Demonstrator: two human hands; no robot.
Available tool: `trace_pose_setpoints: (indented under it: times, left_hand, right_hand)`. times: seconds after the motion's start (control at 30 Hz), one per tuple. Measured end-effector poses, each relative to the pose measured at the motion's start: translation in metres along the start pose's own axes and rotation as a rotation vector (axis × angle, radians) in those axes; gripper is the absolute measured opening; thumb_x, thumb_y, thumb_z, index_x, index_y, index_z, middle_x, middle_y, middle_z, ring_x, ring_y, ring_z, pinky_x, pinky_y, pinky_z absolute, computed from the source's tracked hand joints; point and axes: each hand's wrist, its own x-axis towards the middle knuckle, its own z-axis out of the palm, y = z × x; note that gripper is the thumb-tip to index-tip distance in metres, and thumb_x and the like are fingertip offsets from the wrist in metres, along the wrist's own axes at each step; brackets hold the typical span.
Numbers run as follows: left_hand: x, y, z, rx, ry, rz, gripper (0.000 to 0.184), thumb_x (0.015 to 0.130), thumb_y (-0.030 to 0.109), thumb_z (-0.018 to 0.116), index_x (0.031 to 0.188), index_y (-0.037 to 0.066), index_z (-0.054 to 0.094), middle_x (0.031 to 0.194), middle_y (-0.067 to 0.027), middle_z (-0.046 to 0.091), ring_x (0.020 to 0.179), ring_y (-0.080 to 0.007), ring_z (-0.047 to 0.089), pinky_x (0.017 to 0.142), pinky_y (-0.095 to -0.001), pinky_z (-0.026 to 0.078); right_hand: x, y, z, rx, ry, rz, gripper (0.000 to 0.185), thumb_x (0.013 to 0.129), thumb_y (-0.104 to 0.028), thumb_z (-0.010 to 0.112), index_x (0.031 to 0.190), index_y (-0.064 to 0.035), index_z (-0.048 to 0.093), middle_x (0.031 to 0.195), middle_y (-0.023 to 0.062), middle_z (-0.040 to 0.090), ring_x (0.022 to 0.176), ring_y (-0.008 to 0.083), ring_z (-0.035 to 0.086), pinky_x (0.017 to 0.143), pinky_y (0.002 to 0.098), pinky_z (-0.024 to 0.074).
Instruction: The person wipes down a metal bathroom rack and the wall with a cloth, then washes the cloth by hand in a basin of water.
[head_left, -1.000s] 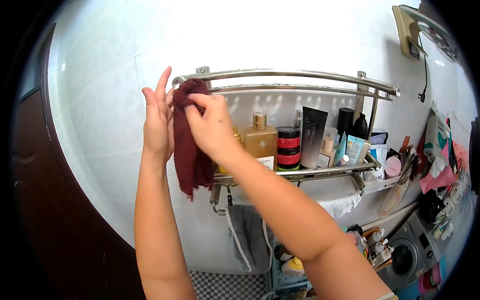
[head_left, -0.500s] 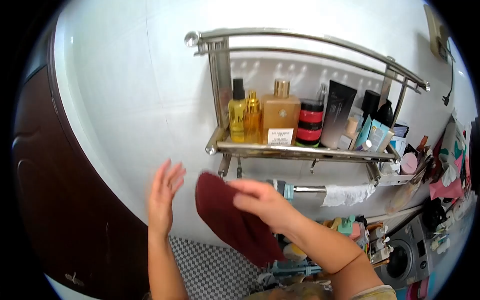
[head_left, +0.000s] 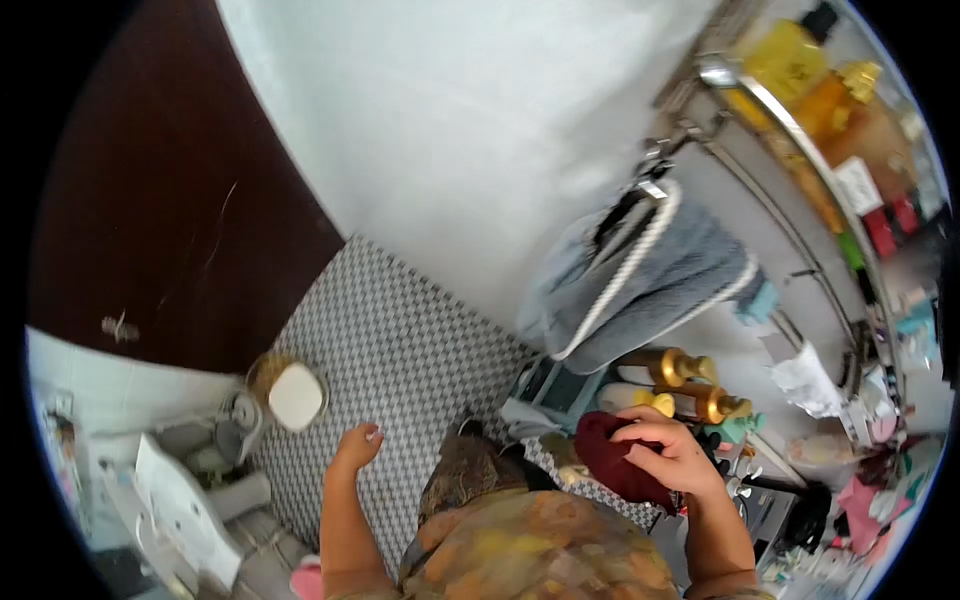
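My right hand point(head_left: 670, 455) is closed on a maroon cloth point(head_left: 622, 470), low at the right of my body. The cloth hangs bunched in front of gold-capped bottles point(head_left: 690, 370); its exact kind is not clear. My left hand point(head_left: 357, 447) is over the checkered floor, its fingers curled in, with nothing seen in it. A grey-blue towel with a white corded edge point(head_left: 650, 275) hangs from a hook on the wall, above and apart from my right hand.
A metal wall shelf point(head_left: 800, 135) with toiletries is at the upper right. The dark brown door point(head_left: 170, 180) stands at the left. A white-lidded bin point(head_left: 297, 397) sits on the checkered floor point(head_left: 385, 320). A white washbasin point(head_left: 185, 510) is at the lower left.
My view has swung down and left from the shelf to the floor. Both hands have lowered. My left fingers, spread before, are now curled; the maroon cloth is still in my right hand.
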Motion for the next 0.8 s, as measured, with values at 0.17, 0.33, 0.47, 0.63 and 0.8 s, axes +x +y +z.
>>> trace_pose_setpoints:
  times: [0.17,0.33,0.47,0.63,0.8]
  left_hand:
    - [-0.024,-0.031,0.012,-0.128,0.038,-0.184,0.031,0.081,0.025,0.057,0.104,0.005,0.062,0.099,-0.017,0.063,0.089,-0.0298,0.062,0.079,-0.0359,0.048]
    - [-0.023,-0.075,0.032,-0.198,0.024,-0.271,0.031,0.081,0.028,0.057,0.103,0.007,0.064,0.1,-0.017,0.063,0.094,-0.0285,0.06,0.082,-0.0352,0.047]
    - [-0.019,-0.084,0.039,-0.335,-0.056,-0.484,0.032,0.084,0.027,0.054,0.107,0.004,0.062,0.099,-0.0138,0.064,0.092,-0.0239,0.061,0.079,-0.032,0.047]
    - [-0.022,-0.094,0.04,-0.396,-0.026,-0.478,0.032,0.085,0.025,0.053,0.108,0.004,0.061,0.091,-0.0117,0.065,0.082,-0.0199,0.061,0.074,-0.0307,0.047]
    - [-0.02,-0.083,0.019,-0.3,-0.006,-0.473,0.031,0.085,0.025,0.052,0.106,0.004,0.062,0.082,-0.0096,0.065,0.074,-0.0177,0.061,0.07,-0.0301,0.047]
  right_hand:
    - [0.012,0.034,0.02,0.008,0.042,0.11,0.017,0.08,-0.004,0.058,0.097,-0.0013,0.06,0.106,0.0119,0.055,0.097,0.0232,0.053,0.086,0.0304,0.0395]
    - [0.022,0.057,0.037,0.034,0.061,0.18,0.019,0.079,-0.003,0.059,0.098,-0.0017,0.061,0.106,0.0133,0.055,0.098,0.0221,0.053,0.086,0.0294,0.0398]
    - [0.023,0.064,0.043,0.056,0.1,0.243,0.019,0.079,-0.003,0.06,0.098,-0.0024,0.062,0.106,0.013,0.055,0.098,0.0221,0.053,0.086,0.0298,0.0401]
    - [0.026,0.077,0.05,0.084,0.113,0.24,0.019,0.079,-0.003,0.06,0.098,-0.0032,0.062,0.108,0.0136,0.054,0.099,0.0227,0.053,0.087,0.03,0.04]
    - [0.029,0.1,0.069,0.105,0.084,0.199,0.02,0.078,-0.003,0.06,0.098,-0.0051,0.062,0.107,0.014,0.054,0.101,0.0245,0.053,0.087,0.0305,0.0404]
